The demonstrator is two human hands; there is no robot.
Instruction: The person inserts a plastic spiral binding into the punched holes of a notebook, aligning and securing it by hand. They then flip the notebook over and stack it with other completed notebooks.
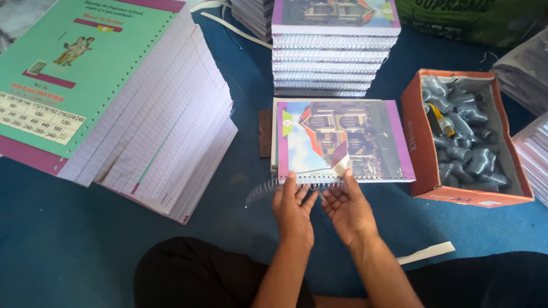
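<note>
Fingers of the left hand (293, 208) and right hand (347, 206) are loosely spread, fingertips pressed on the wire coil (271, 189) at the notebook's (342, 140) near edge; neither closes around it. The coil juts out leftward (part threaded, it seems). The notebook lies flat on the blue floor (68, 239), punched edge toward the person, easing access. Loose stack (165, 131) left, 1 bound stack (334, 57) behind, coil box (465, 137) right.

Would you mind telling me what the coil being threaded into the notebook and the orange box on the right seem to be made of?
The coil looks like thin, see-through plastic or fine wire; blur leaves it open. The orange box looks like matte cardboard, with creased, dented walls. Both hands, left and right, work at the notebook edge.
</note>
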